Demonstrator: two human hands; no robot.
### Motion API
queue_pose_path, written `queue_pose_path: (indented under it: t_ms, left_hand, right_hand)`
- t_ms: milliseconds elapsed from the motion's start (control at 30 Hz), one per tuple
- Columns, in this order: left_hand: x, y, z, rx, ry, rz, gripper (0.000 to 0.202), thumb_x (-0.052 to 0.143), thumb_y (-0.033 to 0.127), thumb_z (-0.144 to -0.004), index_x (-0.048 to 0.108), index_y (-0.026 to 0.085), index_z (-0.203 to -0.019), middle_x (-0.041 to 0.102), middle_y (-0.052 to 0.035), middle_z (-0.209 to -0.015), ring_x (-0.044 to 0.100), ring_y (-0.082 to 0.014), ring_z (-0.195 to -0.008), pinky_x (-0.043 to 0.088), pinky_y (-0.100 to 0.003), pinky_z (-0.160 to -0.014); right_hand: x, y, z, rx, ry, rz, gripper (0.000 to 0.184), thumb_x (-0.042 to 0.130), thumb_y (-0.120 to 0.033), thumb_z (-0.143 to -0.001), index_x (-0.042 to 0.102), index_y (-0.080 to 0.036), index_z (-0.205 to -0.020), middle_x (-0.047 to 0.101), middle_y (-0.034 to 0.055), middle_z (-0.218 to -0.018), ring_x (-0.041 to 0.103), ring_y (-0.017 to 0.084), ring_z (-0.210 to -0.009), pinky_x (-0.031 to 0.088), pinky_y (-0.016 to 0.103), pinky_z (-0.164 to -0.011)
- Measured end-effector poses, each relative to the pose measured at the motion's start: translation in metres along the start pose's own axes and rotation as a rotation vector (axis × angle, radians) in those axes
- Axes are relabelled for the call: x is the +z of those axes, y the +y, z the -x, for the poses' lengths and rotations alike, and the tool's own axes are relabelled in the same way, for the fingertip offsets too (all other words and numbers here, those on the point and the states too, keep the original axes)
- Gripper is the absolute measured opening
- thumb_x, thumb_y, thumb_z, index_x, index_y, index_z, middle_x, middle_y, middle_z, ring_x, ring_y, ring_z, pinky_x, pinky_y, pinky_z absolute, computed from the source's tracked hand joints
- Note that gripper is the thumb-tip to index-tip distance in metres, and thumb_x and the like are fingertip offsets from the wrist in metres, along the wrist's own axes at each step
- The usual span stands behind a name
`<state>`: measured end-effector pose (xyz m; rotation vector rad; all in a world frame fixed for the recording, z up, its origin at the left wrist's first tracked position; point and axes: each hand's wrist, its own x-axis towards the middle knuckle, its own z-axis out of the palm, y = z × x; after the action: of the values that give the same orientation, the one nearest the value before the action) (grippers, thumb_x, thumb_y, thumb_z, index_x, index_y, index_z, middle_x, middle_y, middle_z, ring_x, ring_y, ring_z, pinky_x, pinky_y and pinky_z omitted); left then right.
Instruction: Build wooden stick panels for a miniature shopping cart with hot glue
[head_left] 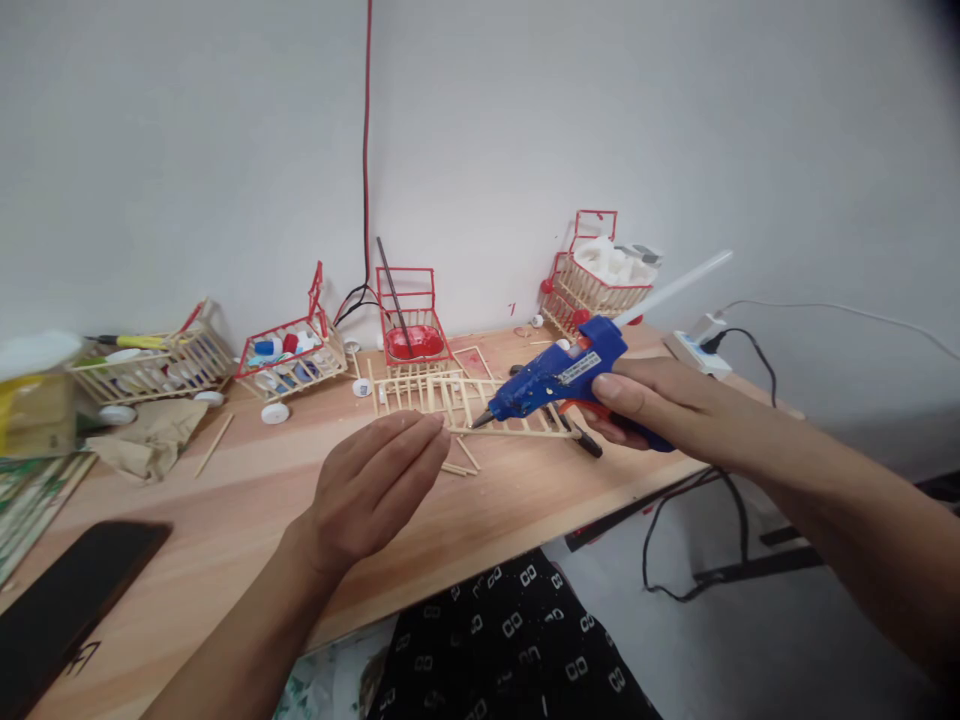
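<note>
My right hand (637, 400) is wrapped round a blue hot glue gun (547, 375), from whose back a clear glue stick (679, 285) juts up to the right. The gun's nozzle points down and left, at or just above the edge of a wooden stick frame (517, 425). My left hand (382, 480) is closed at the frame's left end, fingertips pressed together close to the nozzle. Whether the fingers pinch the frame or a small piece is hidden. Loose short sticks (469, 455) lie under the frame.
Behind stand stick-built mini carts: one with a red dish (416, 342), one with bottle caps (289, 355), one with white tissue (615, 262), another at left (150, 365). A phone (82, 590), brown paper (150, 435) and a power strip (697, 355) lie around.
</note>
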<state>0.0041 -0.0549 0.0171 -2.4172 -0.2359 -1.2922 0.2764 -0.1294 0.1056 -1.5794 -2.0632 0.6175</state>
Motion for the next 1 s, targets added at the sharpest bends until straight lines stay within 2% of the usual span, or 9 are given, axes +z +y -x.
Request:
queue_pose_path:
  t_ms: [533, 833, 1000]
  left_hand:
    - [0.000, 0.000, 0.001, -0.038, -0.008, -0.003, 0.029, 0.058, 0.005, -0.085, 0.060, 0.010, -0.114, 0.069, -0.0136, -0.105, 0.064, -0.0230, -0.102, 0.056, -0.040, -0.087]
    - [-0.001, 0.000, 0.000, -0.023, -0.005, -0.005, 0.029, 0.059, 0.003, -0.083, 0.060, 0.007, -0.112, 0.069, -0.0157, -0.106, 0.064, -0.0236, -0.103, 0.056, -0.039, -0.088]
    - [0.000, -0.001, 0.002, -0.009, -0.006, -0.025, 0.026, 0.057, 0.002, -0.084, 0.061, 0.005, -0.110, 0.069, -0.0163, -0.106, 0.063, -0.0237, -0.105, 0.055, -0.039, -0.090]
  right_hand:
    - [-0.006, 0.001, 0.006, -0.040, -0.053, -0.009, 0.048, 0.029, -0.050, -0.098, 0.047, -0.019, -0.066, 0.047, -0.0015, -0.059, 0.041, 0.010, -0.054, 0.030, 0.027, -0.054]
    - [-0.009, 0.004, 0.007, -0.057, -0.078, -0.004, 0.047, 0.028, -0.049, -0.098, 0.045, -0.019, -0.067, 0.045, -0.0025, -0.059, 0.040, 0.010, -0.055, 0.030, 0.027, -0.056]
    - [-0.010, 0.003, 0.006, -0.037, -0.049, 0.018, 0.049, 0.027, -0.050, -0.098, 0.048, -0.018, -0.068, 0.047, -0.0013, -0.061, 0.042, 0.010, -0.056, 0.031, 0.027, -0.056]
